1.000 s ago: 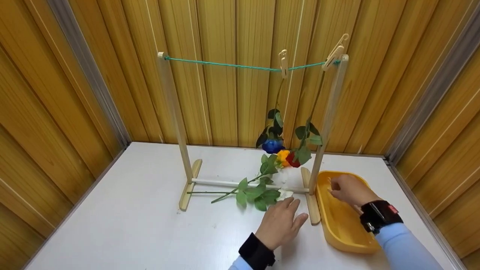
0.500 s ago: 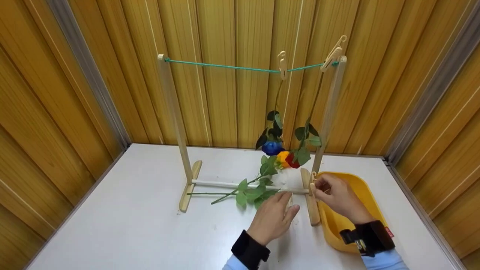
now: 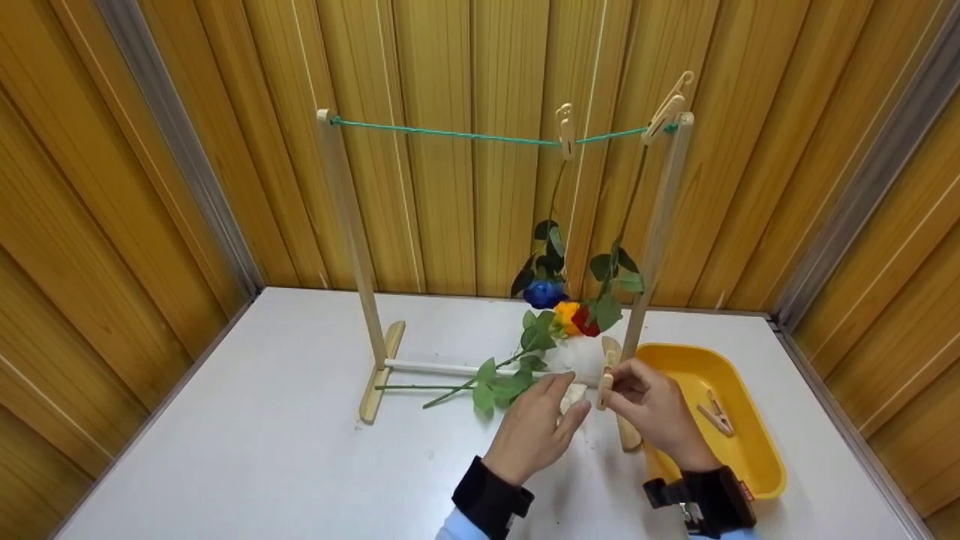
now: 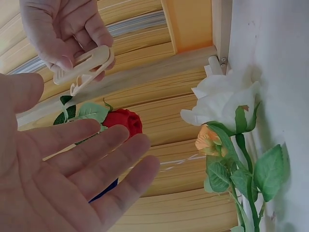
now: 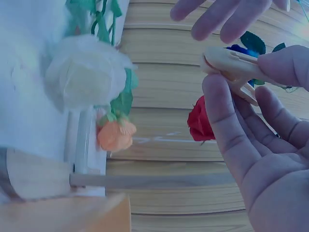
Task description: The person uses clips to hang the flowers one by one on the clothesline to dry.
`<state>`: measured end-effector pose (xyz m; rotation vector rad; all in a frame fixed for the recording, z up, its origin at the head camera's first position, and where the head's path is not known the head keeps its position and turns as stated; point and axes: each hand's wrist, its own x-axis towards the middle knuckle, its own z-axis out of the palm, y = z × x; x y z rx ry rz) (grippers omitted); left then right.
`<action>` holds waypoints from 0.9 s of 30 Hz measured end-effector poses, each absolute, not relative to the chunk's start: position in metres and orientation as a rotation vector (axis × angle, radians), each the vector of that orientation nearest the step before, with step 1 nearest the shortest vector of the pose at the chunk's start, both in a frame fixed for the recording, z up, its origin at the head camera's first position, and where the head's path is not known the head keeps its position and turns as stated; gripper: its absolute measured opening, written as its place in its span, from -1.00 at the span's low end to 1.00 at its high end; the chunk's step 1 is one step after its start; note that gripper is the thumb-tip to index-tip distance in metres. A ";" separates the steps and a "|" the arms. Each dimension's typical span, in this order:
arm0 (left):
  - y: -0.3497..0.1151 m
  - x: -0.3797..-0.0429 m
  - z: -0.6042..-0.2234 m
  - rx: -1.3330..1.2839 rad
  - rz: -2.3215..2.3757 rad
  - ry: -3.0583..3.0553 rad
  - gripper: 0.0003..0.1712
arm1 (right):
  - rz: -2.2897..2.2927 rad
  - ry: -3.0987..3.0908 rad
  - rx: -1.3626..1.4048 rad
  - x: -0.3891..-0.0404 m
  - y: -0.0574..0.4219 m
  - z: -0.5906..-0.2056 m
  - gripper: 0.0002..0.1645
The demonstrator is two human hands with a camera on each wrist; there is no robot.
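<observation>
Between thumb and fingers, my right hand [image 3: 651, 409] pinches a beige plastic clothespin [image 4: 84, 65] with a hook at one end. My left hand [image 3: 532, 424] has its fingers extended and holds nothing, facing the clothespin. Just beyond it lies a white rose [image 5: 89, 77], its leafy green stem pointing left over the stand's bottom bar. An orange rose [image 3: 566, 318] lies behind the white one. Two roses hang upside down from clothespins on the green cord [image 3: 480, 136]: a blue rose [image 3: 544, 293] and a red rose [image 4: 123, 121].
A wooden stand with a left post [image 3: 351, 247] and a right post [image 3: 660, 225] carries the cord across the white table [image 3: 247, 465]. At the right, a yellow tray [image 3: 765, 457] holds another clothespin [image 3: 716, 414]. Wood-patterned panels [image 3: 450, 217] enclose the back and sides.
My right hand has come left out of the yellow tray with a clothespin, toward my left hand. My left hand has shifted slightly left. The clothespin left in the tray has come into view.
</observation>
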<state>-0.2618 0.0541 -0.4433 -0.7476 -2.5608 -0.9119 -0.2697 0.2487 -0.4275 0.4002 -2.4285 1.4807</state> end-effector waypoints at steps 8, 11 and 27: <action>0.056 -0.263 -0.449 -0.799 -0.908 -2.491 -0.53 | 1.673 -2.321 0.456 -0.265 0.241 -0.440 -0.71; 0.057 -0.263 -0.451 -0.826 -0.916 -2.473 -0.57 | 1.730 -2.306 0.473 -0.264 0.240 -0.444 -0.68; 0.058 -0.267 -0.458 -0.799 -0.890 -2.399 -0.65 | 1.811 -2.286 0.666 -0.269 0.234 -0.453 -0.66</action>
